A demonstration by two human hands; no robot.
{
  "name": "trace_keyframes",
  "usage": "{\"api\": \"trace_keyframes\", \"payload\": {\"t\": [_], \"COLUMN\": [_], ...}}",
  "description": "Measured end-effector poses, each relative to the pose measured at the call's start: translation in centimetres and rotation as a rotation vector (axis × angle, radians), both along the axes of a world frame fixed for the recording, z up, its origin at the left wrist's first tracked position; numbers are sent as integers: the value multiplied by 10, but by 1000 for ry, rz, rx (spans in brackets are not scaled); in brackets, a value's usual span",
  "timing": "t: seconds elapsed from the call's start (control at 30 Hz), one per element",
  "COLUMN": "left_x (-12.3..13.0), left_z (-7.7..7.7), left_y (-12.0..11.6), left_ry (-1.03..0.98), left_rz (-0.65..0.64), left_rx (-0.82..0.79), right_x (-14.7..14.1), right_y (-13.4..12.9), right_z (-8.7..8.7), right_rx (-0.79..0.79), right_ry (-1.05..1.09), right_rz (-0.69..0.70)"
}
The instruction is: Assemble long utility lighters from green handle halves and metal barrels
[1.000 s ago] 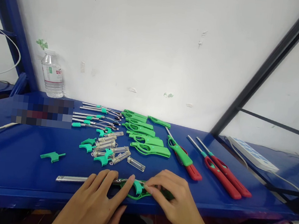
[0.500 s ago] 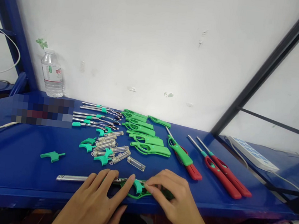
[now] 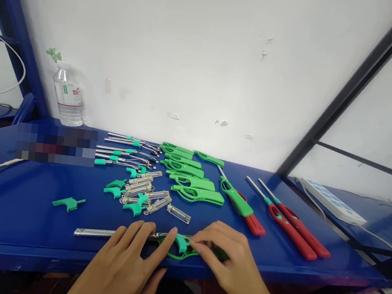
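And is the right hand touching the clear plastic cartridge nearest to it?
Apart. The head view shows a strip of bare blue tabletop between the right hand and the clear plastic cartridge.

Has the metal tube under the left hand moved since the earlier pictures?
No, no visible shift either way: judged against the front edge of the blue table, the metal tube lies in the same place.

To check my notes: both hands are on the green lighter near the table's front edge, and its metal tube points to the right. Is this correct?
Not quite: the head view shows the metal tube pointing to the left, beyond the left hand. The rest is correct.
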State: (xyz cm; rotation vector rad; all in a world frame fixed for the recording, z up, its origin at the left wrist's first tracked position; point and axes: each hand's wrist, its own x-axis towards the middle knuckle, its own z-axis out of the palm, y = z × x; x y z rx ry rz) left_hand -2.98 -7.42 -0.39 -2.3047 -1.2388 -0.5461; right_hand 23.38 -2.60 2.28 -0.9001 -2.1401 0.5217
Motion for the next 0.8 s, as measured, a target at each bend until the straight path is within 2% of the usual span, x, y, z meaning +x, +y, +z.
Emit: {"api": "trace_keyframes", "payload": {"t": [0.8], "left_x": [1], "left_z": [-2], "left_y": [0], "left_ry": [-11], "left_rz": [5], "left_rx": [0], "right_x": [0], "right_y": [0], "right_z": [0], "right_rx": [-3], "right_ry": [11], "right_rz": [6]}}
